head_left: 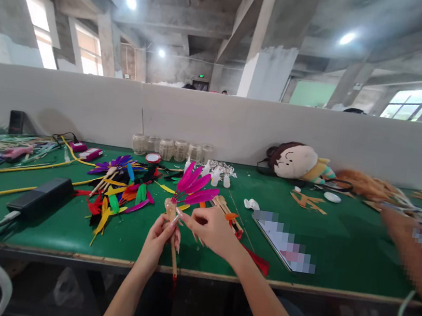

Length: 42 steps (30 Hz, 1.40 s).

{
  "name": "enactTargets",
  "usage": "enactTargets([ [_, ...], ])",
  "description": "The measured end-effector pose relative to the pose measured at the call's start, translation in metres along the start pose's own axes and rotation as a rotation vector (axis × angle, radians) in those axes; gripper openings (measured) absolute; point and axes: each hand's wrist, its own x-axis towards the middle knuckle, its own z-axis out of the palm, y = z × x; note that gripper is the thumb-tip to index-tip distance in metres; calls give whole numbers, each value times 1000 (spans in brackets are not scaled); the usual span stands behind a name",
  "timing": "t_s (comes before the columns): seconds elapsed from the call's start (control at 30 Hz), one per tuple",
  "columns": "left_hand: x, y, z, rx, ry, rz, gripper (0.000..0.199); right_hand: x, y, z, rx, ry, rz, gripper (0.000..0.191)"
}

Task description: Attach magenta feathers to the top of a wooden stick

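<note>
In our wrapped left hand (159, 233) we hold a slim, pale wooden handle (173, 258), magenta feathers (196, 186) fanning from its head, over the green table's (351, 251) near edge; whether our half-curled right hand (217, 231) grips anything, we cannot tell.

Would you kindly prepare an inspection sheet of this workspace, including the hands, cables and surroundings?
Surface: green tabletop, bearing scattered items.
Work things: wooden stick with magenta feathers fanned from its upper end.
Clutter: loose coloured feathers, small white bottles, glass jars, phone, doll.
Hands: left hand grips the stick; right hand close to its upper end, contact unclear.
Cables: yellow cable and white cable at left, the latter reaching a black box.
Surroundings: pale partition behind, concrete columns, another person's arm at right.
</note>
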Motion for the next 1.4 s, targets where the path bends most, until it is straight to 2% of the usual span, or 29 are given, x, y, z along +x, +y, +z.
enactTargets([
  [0.1,0,-2,-2,6,-17,-3,32,5,16,6,78,-96,167,33],
  [0.17,0,-4,-3,11,-47,-10,33,9,24,14,288,-110,202,23],
  [0.2,1,-5,-4,14,-64,-14,33,11,26,19,423,-82,200,24],
  [0.33,2,-8,-5,43,-98,-18,32,20,24,42,890,195,209,33],
  [0.43,1,-7,-4,64,-120,-10,31,25,20,54,1032,427,229,30],
  [0.53,1,-6,-3,79,-139,-11,31,27,19,59,1076,537,256,28],
  [0.83,0,-6,-3,95,-155,-18,32,28,15,57,1151,560,362,29],
  [1.23,0,-8,-3,97,-179,-23,30,26,13,57,1071,583,406,37],
  [1.4,-1,-7,-3,101,-199,-17,28,25,14,60,1093,581,396,34],
])
